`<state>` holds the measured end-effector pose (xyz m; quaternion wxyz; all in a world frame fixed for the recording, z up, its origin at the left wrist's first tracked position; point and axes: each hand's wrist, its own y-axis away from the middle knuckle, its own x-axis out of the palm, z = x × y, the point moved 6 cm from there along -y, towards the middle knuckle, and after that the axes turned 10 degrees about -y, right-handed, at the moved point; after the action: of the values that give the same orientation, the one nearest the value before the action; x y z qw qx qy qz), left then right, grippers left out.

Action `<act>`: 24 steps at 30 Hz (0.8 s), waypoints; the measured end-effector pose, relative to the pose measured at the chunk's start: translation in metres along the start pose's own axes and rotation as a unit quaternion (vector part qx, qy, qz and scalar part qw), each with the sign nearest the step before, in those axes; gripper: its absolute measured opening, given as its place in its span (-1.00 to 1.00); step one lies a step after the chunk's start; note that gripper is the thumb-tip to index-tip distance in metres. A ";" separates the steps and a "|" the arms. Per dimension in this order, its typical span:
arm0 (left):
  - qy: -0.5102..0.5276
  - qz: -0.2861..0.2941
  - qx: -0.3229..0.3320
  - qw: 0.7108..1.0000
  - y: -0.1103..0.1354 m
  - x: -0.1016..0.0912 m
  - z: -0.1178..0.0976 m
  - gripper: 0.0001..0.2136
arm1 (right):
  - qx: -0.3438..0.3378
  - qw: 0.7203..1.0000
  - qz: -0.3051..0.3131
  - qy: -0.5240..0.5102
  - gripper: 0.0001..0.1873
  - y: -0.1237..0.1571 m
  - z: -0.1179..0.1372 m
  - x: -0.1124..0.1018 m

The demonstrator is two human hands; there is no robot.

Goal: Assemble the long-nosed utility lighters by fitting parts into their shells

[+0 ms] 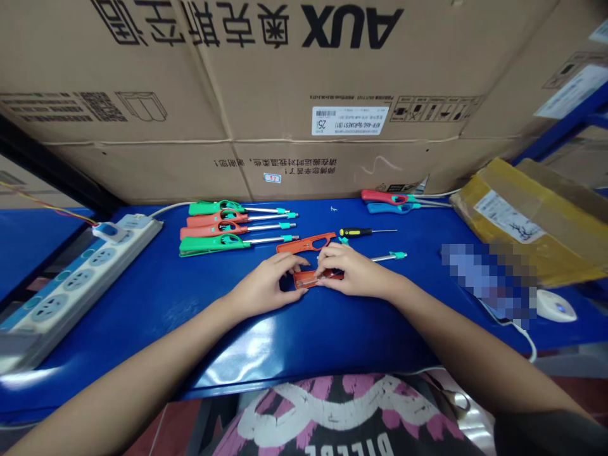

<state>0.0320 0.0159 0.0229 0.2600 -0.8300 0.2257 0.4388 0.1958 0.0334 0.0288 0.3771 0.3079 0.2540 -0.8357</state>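
Both hands rest on the blue table [156, 297] around an opened orange lighter body [311, 278]. My left hand [266, 285] grips its left end with curled fingers. My right hand [351, 269] pinches its right end, where a metal tube with a teal tip [392, 256] sticks out to the right. A loose orange shell half [306, 243] lies just behind the hands. A small black-and-yellow screwdriver [363, 232] lies beyond it.
Several green and orange long lighters [228, 229] lie in a row at the back left. A red and a blue lighter [396, 201] lie at the back right. A power strip [71, 285] is at the left, a taped parcel [522, 221] and white mouse [555, 306] at the right. Cardboard boxes [285, 95] wall the back.
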 end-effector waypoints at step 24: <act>0.000 -0.001 0.074 0.997 0.001 0.004 0.001 -0.77 | 0.012 0.999 -0.018 0.038 -0.83 0.002 -0.001 -0.011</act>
<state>0.0322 0.0151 0.0188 0.3212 -0.8089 0.2564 0.4205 0.2034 0.0379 0.0352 0.3484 0.3394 0.2638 -0.8329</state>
